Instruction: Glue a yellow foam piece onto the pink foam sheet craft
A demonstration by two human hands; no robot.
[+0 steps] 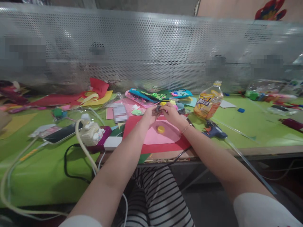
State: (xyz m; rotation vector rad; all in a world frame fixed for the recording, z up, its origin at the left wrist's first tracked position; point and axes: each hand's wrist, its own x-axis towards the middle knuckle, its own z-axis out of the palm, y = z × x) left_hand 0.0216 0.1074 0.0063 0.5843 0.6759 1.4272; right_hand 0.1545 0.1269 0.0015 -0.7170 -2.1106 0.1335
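Observation:
Both of my hands meet over the far part of a red sheet (pixel 132 132). My left hand (pixel 151 114) is closed on a small dark lump (pixel 158 108), too small to name surely. Against the same lump press the fingertips of my right hand (pixel 172 113), which wears a bracelet at the wrist. Below the hands lies a pink paper piece (pixel 156 137) with rounded ends on the red sheet. A round yellow piece (pixel 161 129) sits on the pink paper. Yellow bits (pixel 163 103) show just behind my fingers.
A bottle of orange drink (pixel 208 102) and a blue glue gun (pixel 215 130) with a clear stick stand to the right. On the left are a phone (pixel 62 132), a power strip (pixel 103 138) and cables. Coloured felt sheets (pixel 94 94) lie before a perforated metal panel (pixel 151 47).

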